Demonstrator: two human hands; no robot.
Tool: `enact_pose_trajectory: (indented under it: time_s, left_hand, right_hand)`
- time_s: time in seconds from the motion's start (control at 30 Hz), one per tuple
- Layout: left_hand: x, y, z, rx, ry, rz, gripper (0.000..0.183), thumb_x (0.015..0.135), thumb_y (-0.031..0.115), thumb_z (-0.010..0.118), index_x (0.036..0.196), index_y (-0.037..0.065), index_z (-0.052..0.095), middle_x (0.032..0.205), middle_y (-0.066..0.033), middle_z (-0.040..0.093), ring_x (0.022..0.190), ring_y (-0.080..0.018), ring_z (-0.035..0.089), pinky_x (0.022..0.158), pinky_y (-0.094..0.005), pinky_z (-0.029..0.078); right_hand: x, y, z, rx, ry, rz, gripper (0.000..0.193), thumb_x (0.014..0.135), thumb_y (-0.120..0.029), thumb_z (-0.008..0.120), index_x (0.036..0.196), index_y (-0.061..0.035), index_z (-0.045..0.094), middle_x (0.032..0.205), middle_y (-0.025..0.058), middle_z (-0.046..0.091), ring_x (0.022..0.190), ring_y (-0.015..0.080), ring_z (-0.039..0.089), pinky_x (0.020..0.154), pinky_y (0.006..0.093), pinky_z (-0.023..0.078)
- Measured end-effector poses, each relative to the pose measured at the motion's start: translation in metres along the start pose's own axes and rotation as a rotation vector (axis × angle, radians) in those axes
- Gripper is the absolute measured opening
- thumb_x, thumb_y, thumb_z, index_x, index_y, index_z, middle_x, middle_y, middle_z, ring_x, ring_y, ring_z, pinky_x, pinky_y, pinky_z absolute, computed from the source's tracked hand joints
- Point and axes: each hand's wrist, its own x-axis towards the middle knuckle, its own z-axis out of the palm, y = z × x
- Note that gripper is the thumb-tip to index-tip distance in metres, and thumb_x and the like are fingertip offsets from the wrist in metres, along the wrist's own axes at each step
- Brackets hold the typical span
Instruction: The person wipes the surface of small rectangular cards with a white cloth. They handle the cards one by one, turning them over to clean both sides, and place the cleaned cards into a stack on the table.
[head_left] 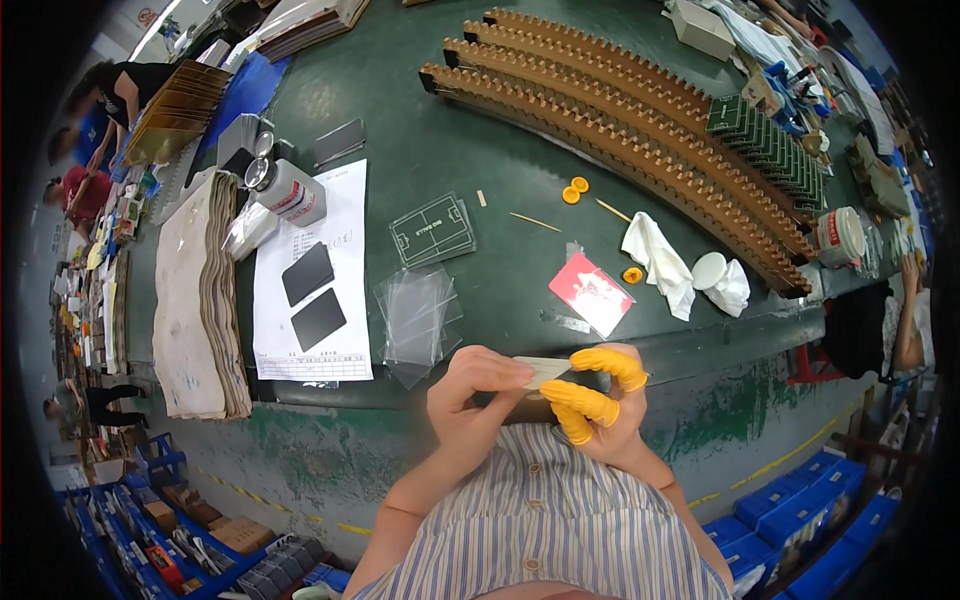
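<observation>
At the table's near edge, my left hand [470, 395] pinches one end of a thin pale card [543, 371]. My right hand [608, 400], with yellow finger cots on several fingertips, closes on the card's other end. What lies under the card is hidden by my fingers. Just beyond my hands are a stack of clear plastic sleeves [415, 315] and a red and white card [592, 293]. Farther off lie dark green cards with white lines [433, 232], a wooden stick [535, 221], rolled yellow finger cots [571, 190] and a crumpled white cloth [658, 262].
Long brown notched racks [600, 110] span the far right, with green cards [765, 150] standing in one. At left, a printed sheet [310, 270] carries black cards [318, 318] and a white bottle [290, 195], beside stacked worn boards [195, 300]. A white tub [840, 237] stands at right.
</observation>
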Motion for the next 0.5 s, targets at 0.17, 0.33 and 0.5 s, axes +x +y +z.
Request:
enact_pose_trajectory:
  time_s: [0.17, 0.33, 0.5]
  left_hand:
    - [-0.0001, 0.0007, 0.0007, -0.007, 0.021, 0.009, 0.019, 0.070, -0.012, 0.068, 0.081, 0.003, 0.065, 0.085, -0.0065, 0.068, 0.082, -0.0199, 0.062, 0.077, -0.0314, 0.045]
    - [0.0018, -0.0008, 0.0011, 0.023, 0.009, 0.065, 0.018, 0.070, -0.014, 0.067, 0.079, 0.001, 0.062, 0.082, -0.0100, 0.066, 0.079, -0.0208, 0.062, 0.071, -0.0299, 0.046]
    - [-0.0017, -0.0009, -0.0003, -0.032, 0.018, 0.000, 0.021, 0.069, -0.012, 0.068, 0.082, 0.004, 0.066, 0.087, -0.0062, 0.068, 0.085, -0.0203, 0.062, 0.079, -0.0317, 0.045]
  right_hand:
    - [-0.0029, 0.0012, 0.0010, 0.026, 0.035, 0.060, 0.025, 0.069, -0.008, 0.073, 0.093, -0.0139, 0.071, 0.104, 0.0076, 0.051, 0.090, 0.0226, 0.051, 0.078, 0.0331, 0.043]
    - [0.0005, 0.0007, -0.0012, 0.004, 0.001, -0.014, 0.024, 0.069, -0.009, 0.074, 0.093, -0.0137, 0.071, 0.105, 0.0077, 0.052, 0.090, 0.0231, 0.050, 0.077, 0.0333, 0.042]
    - [-0.0005, 0.0021, -0.0006, -0.041, 0.009, -0.039, 0.028, 0.068, -0.013, 0.075, 0.095, -0.0144, 0.070, 0.105, 0.0084, 0.054, 0.090, 0.0244, 0.052, 0.076, 0.0338, 0.045]
